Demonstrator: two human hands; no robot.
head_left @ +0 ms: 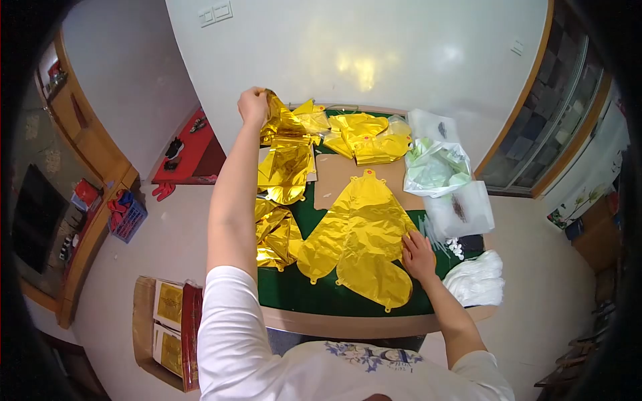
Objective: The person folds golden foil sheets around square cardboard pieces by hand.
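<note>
A flat gold foil balloon (368,234) with several rounded lobes lies at the middle of the green table. On its right edge rests my right hand (419,255), fingers spread. My left hand (253,107) is raised at the table's back left, its fingers closed on another gold foil sheet (282,121) that hangs down. Below that, more gold foil (287,172) lies over a pale card, and crumpled gold foil (274,234) sits at the left edge. Folded gold foil (369,137) lies at the back.
Brown cardboard (328,175) lies under the foil. To the right are a clear plastic bag (438,167), plastic packets (461,210), small white pieces (455,248) and a white bundle (476,279). An open carton (145,321) stands on the floor at left, a blue basket (128,224) beyond it.
</note>
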